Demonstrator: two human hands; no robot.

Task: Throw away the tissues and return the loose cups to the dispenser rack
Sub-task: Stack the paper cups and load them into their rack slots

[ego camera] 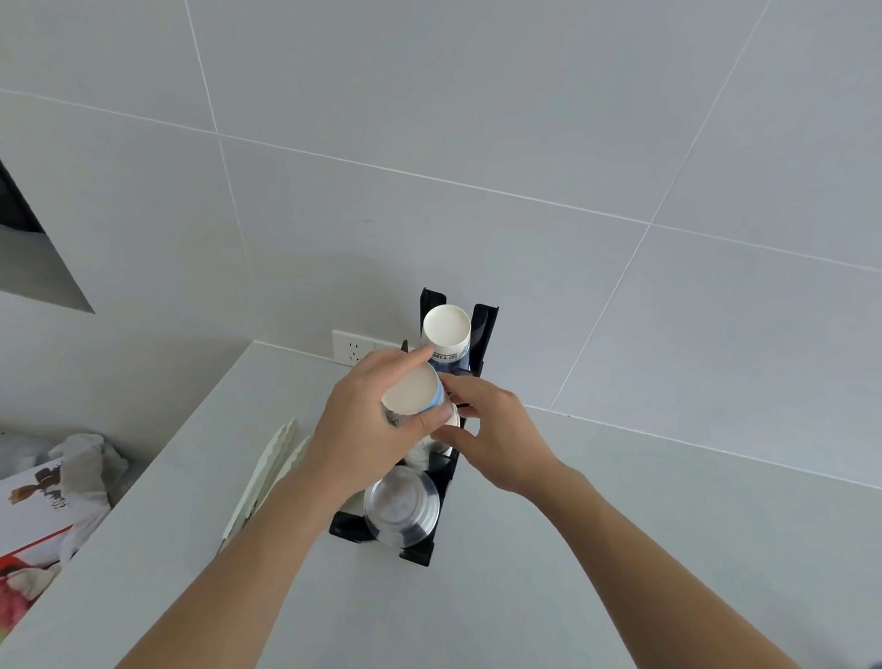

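Observation:
A black dispenser rack point(483, 331) stands on the grey counter point(520, 565) against the tiled wall. At its back sits an upside-down stack of white paper cups point(446, 326). A stack of clear plastic cups point(402, 504) fills its front slot. My left hand point(364, 422) is closed around an upside-down white paper cup with a blue band point(412, 389), held over the rack's middle slot. My right hand point(495, 435) reaches in from the right, its fingertips on the cups just under that cup. What those fingers hold is partly hidden.
A white wall socket point(351, 348) sits behind the rack. White flat ridged pieces point(271, 473) lean at the counter's left edge. Below, at the left, lie crumpled tissues point(87, 463) and a red and white box point(10, 548).

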